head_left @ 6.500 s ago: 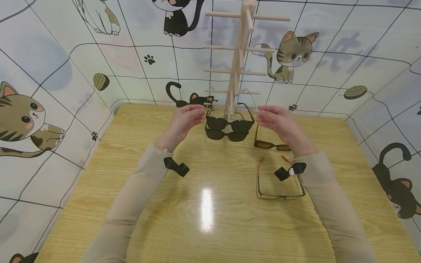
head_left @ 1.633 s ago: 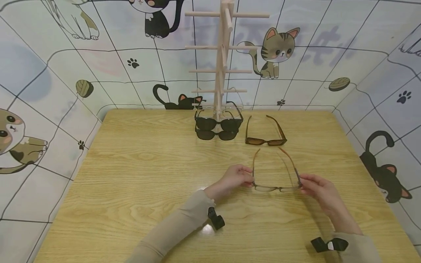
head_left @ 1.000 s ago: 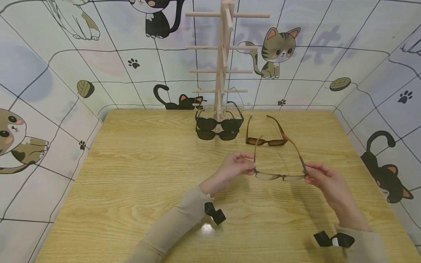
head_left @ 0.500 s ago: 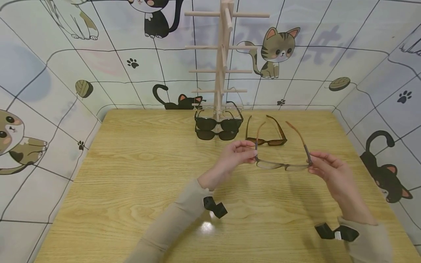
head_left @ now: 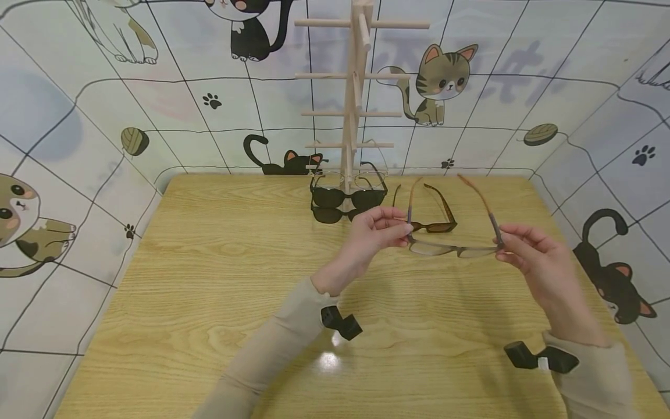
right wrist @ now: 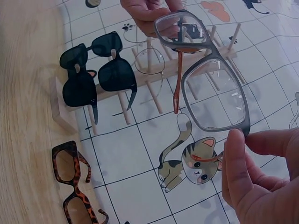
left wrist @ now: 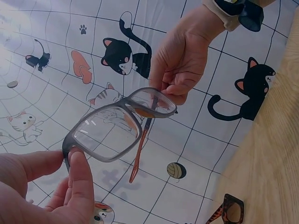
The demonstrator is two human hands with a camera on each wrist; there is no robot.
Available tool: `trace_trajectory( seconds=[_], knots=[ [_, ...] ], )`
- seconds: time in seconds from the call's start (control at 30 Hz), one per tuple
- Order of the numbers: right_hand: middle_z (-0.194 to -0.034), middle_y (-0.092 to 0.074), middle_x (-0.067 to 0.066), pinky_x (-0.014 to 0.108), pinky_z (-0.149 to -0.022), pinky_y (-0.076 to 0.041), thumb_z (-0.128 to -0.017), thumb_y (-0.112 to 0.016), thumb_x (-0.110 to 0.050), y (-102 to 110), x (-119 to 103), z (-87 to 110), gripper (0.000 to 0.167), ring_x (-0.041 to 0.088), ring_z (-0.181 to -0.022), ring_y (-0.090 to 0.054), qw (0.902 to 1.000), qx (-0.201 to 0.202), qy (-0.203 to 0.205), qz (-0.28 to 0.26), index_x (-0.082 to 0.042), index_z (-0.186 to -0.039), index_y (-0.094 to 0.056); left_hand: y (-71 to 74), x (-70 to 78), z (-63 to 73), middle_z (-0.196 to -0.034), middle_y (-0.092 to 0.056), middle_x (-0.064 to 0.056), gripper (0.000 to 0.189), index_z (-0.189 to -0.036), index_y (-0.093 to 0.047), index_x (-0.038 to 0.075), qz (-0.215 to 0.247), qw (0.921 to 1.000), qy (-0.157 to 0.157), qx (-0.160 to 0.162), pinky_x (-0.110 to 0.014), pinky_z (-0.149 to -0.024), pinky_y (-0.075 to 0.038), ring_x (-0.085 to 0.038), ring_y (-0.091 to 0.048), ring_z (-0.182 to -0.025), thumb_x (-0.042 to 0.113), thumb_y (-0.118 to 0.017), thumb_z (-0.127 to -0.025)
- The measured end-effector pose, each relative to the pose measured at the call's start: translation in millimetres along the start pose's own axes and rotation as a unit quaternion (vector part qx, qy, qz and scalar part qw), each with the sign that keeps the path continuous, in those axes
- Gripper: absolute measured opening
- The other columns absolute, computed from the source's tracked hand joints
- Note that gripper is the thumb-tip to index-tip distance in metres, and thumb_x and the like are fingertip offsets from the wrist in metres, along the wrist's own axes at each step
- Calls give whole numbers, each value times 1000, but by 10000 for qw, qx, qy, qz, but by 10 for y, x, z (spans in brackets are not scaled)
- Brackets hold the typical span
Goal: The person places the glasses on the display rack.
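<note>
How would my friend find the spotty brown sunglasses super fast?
In the head view, find the wooden rack at the back of the table. Look right: just beyond the clear-lensed glasses being held up, the spotty brown sunglasses lie on the table. The black sunglasses are on the rack; only this pair has a spotty brown frame.

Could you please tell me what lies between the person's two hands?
The grey-framed glasses, pinched by the left hand at one end and the right hand at the other; the head view and both wrist views show it.
</note>
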State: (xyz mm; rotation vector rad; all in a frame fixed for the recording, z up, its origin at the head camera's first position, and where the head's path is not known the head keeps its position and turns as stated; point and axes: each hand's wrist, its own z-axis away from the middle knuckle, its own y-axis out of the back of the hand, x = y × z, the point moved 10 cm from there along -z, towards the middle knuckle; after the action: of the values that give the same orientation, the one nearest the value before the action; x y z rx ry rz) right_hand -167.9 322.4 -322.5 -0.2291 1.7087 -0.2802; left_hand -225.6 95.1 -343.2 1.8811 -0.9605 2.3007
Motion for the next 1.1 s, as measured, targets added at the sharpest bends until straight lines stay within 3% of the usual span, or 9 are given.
trace_trajectory(
  seconds=[0.43,0.67,1.1],
  knots=[
    [-85,-68,10,23,-64,-56,-91,-49,12,-185,-201,-158,21,16,-72,-65,9998,-176,77,-17,5,-101,-66,-14,333,40,-79,-61,-2,27,-114,-53,-13,63,9990,-444,58,-22,-64,-55,-11,-63,-66,-11,-57,-87],
    [-86,-67,10,22,-65,-56,-91,-53,8,-311,-293,-254,17,16,-73,-65,9996,-177,97,217,6,-102,-65,52,466,80,-80,-62,-2,25,-112,-55,-10,22,9981,-592,153,-24,-67,-55,-11,-62,-65,-10,-58,-88],
    [-85,-67,11,23,-65,-56,-90,-52,11,-591,-340,-429,16,17,-73,-65,9979,-545,361,18,8,-100,-64,160,740,191,-82,-64,-1,23,-110,-56,-8,-52,9945,-983,346,-24,-67,-55,-10,-63,-65,-8,-59,-87]
  ],
)
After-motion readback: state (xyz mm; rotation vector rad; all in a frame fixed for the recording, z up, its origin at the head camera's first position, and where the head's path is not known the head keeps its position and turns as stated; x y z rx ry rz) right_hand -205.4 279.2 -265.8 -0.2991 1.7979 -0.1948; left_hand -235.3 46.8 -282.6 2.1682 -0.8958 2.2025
